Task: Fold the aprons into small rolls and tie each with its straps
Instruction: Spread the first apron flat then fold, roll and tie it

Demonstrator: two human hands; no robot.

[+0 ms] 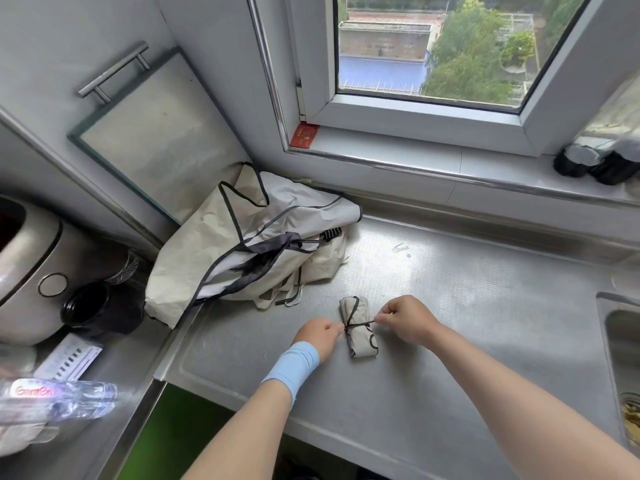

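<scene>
I have a small rolled apron (360, 341) lying on the steel bench (467, 299) right in front of me. It is a pale roll with dark edges. A thin dark strap (362, 323) goes round its middle.

My left hand (320, 336) is at the left side of the roll. Its fingers are curled and pinch one end of the strap. My right hand (405, 318) is at the right side. Its fingers are curled too and pinch the other end. The strap is pulled straight between my two hands, across the roll. I have a light blue wristband (294, 367) on my left wrist.

Behind the roll, to the left, there is a loose pile of aprons (242, 244) in the corner of the bench. They are crumpled, and their dark straps lie on top of them.

A sink (623, 341) is at the right edge of the bench. On my left there is a black cup (100, 308) beside a shiny steel pot (31, 271). A water bottle (55, 398) lies on its side near me. Past the bench is a window (433, 46). A red card (304, 135) sits in the left corner of the window sill.
</scene>
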